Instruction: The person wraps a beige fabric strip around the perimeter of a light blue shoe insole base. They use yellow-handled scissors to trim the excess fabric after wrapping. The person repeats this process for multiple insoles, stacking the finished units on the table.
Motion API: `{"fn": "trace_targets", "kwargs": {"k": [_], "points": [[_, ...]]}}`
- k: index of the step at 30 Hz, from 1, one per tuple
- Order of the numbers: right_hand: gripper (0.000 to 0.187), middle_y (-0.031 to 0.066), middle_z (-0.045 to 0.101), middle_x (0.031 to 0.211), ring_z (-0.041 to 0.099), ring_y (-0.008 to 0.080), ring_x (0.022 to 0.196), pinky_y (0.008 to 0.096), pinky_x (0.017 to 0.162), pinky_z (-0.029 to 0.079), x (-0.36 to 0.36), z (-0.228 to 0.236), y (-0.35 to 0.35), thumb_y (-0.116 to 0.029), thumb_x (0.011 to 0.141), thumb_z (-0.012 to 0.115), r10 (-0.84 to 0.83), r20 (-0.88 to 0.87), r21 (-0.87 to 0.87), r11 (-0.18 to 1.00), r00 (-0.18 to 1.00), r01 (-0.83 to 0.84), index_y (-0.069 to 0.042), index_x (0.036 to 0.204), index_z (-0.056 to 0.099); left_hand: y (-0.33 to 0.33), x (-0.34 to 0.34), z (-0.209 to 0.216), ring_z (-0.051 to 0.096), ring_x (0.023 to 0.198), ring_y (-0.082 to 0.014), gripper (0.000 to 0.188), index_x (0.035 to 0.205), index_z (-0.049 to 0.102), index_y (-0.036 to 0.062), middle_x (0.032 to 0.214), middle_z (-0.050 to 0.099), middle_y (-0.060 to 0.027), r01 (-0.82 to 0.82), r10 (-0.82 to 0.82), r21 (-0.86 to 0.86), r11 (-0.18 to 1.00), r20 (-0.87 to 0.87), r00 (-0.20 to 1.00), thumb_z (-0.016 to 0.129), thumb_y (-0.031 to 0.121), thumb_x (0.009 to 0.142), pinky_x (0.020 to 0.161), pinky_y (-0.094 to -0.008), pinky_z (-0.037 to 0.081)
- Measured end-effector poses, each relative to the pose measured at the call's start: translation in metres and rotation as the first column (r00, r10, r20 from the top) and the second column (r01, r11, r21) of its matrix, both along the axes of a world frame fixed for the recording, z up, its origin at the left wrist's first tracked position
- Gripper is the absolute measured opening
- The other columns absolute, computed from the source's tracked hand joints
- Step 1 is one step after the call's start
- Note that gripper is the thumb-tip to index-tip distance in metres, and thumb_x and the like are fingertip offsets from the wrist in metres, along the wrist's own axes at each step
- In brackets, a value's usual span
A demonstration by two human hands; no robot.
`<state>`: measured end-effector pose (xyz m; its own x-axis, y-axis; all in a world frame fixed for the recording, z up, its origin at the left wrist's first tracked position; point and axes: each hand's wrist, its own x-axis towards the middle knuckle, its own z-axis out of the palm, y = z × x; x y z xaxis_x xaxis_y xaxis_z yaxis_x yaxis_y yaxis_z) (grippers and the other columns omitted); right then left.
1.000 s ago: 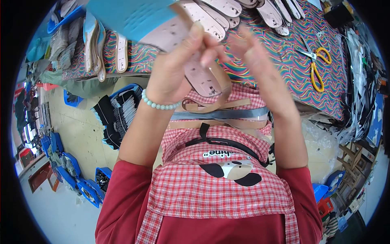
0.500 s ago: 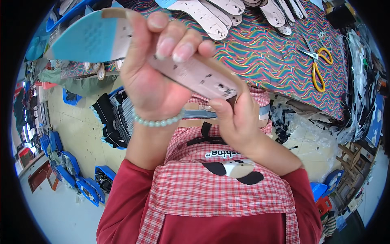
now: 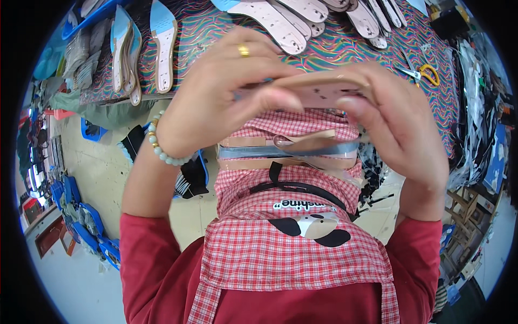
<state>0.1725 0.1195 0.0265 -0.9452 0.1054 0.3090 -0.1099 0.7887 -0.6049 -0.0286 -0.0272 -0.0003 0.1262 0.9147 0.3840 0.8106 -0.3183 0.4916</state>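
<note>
Between my hands, above my lap, is a pale pink insole (image 3: 322, 93) with dark specks, tilted nearly edge-on. My left hand (image 3: 224, 89) grips one end, and its fingers hide most of that part. At the other end my right hand (image 3: 399, 116) holds the rim, thumb on the near side and fingers behind. Tan strips and a grey-blue band (image 3: 259, 152) lie across my lap on the checked apron (image 3: 291, 259). Beyond my left hand, a single insole (image 3: 164, 51) with a blue pointed part lies on the patterned table (image 3: 197, 32).
More insoles (image 3: 123, 59) overlap at the table's left. Another group of pink insoles (image 3: 270, 24) lies at the far middle. Yellow-handled scissors (image 3: 429, 74) rest at the right, near hanging clear plastic and dark strips (image 3: 472, 108). Blue bins (image 3: 89, 216) stand on the floor at left.
The insole has swung from slanting up at the left to nearly level and edge-on. My left hand has turned over and lowered; my right hand has moved right and up.
</note>
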Motion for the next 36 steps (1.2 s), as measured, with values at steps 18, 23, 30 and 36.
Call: {"fn": "trace_targets", "kwargs": {"k": [18, 23, 30, 36], "points": [[0.011, 0.0094, 0.061, 0.092, 0.059, 0.0145, 0.080, 0.0247, 0.069, 0.048, -0.012, -0.072, -0.056, -0.005, 0.088, 0.064, -0.546, -0.322, -0.734, 0.660, 0.773, 0.160, 0.001, 0.096, 0.060, 0.002, 0.080, -0.020, 0.062, 0.101, -0.0185, 0.052, 0.126, 0.050, -0.0069, 0.116, 0.061, -0.0157, -0.279, 0.294, -0.207, 0.938, 0.901, 0.320, 0.055, 0.035, 0.095, 0.085, -0.0316, 0.051], [0.012, 0.0084, 0.062, 0.089, 0.059, 0.0150, 0.079, 0.0255, 0.066, 0.048, -0.017, -0.064, -0.052, -0.003, 0.083, 0.069, -0.496, -0.181, -0.756, 0.623, 0.849, 0.202, -0.001, 0.090, 0.059, 0.015, 0.073, -0.024, 0.059, 0.104, -0.0184, 0.048, 0.124, 0.053, -0.0041, 0.115, 0.061, -0.0134, -0.209, 0.266, -0.204, 0.956, 0.905, 0.331, 0.055, 0.035, 0.095, 0.089, -0.0317, 0.048], [0.019, 0.0101, 0.062, 0.083, 0.060, 0.0217, 0.067, 0.0308, 0.056, 0.049, -0.003, -0.077, -0.038, -0.009, 0.078, 0.074, -0.301, -0.268, -0.271, 0.935, 0.915, 0.229, -0.003, 0.087, 0.059, 0.011, 0.064, -0.026, 0.061, 0.092, -0.0185, 0.045, 0.109, 0.059, -0.0040, 0.097, 0.064, -0.0103, -0.194, 0.241, -0.227, 0.955, 0.969, 0.056, 0.054, 0.038, 0.095, 0.079, -0.0314, 0.051], [0.021, 0.0094, 0.057, 0.075, 0.060, 0.0240, 0.062, 0.0330, 0.050, 0.048, 0.009, -0.065, -0.042, -0.015, 0.081, 0.071, -0.319, -0.059, -0.076, 0.946, 0.946, 0.314, -0.003, 0.083, 0.055, 0.017, 0.061, -0.017, 0.062, 0.092, -0.0182, 0.045, 0.112, 0.058, -0.0058, 0.095, 0.063, -0.0113, -0.087, 0.343, -0.335, 0.938, 0.935, 0.089, 0.050, 0.036, 0.097, 0.079, -0.0312, 0.051]]}}
